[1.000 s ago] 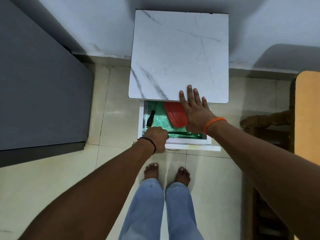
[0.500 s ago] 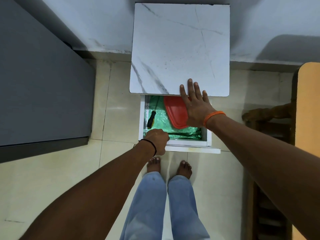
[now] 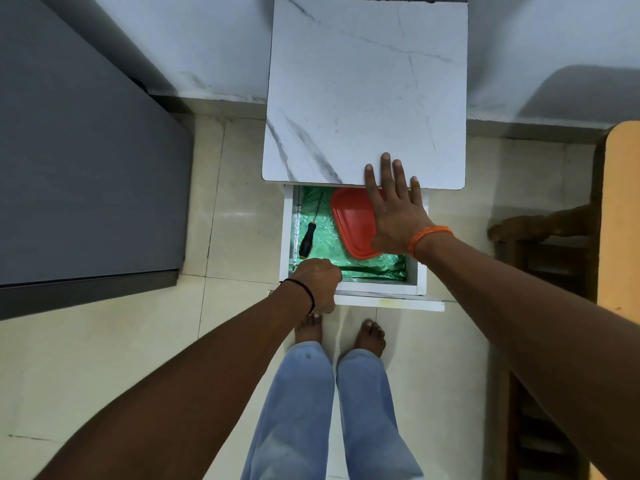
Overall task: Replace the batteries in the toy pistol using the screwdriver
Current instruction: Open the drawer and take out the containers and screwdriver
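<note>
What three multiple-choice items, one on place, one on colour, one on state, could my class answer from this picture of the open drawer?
1. Where does the screwdriver lie?
A. On the marble table top
B. In the drawer, left of the tray
C. On the floor

2. What colour is the tray?
A. Red
B. Blue
C. White

3. How is the right hand held?
A. Curled round the screwdriver
B. In a fist
C. Flat, fingers straight, on the table's front edge

Answers: 1 B, it lies on the green lining in the drawer, beside the tray. 2 A, the tray is plainly red. 3 C, its fingertips rest on the table top, while the left hand grips the drawer front.
</note>
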